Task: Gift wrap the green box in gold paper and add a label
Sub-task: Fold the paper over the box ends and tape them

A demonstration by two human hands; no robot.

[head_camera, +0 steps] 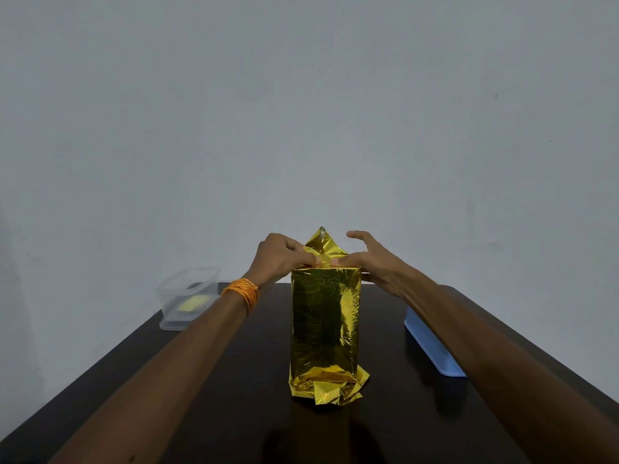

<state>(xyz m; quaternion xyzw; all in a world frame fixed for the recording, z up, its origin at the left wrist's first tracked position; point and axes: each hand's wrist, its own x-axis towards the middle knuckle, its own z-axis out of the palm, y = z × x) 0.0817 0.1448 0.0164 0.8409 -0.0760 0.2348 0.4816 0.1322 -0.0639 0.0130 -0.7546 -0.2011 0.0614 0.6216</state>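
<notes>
A tall box wrapped in shiny gold paper [324,324] stands upright in the middle of the dark table [234,380]; none of the green box shows. Loose gold flaps [323,246] stick up at its top, and crumpled paper spreads at its base. My left hand [284,257], with an orange thread band on the wrist, pinches the flaps at the top left edge. My right hand [371,261] presses its thumb on the top edge of the box, its other fingers spread and raised. No label is in view on the wrapping.
A clear plastic container [186,296] with something yellow inside sits at the table's far left corner. A light blue tray [432,346] lies along the right side, partly behind my right forearm. A plain grey wall rises behind the table.
</notes>
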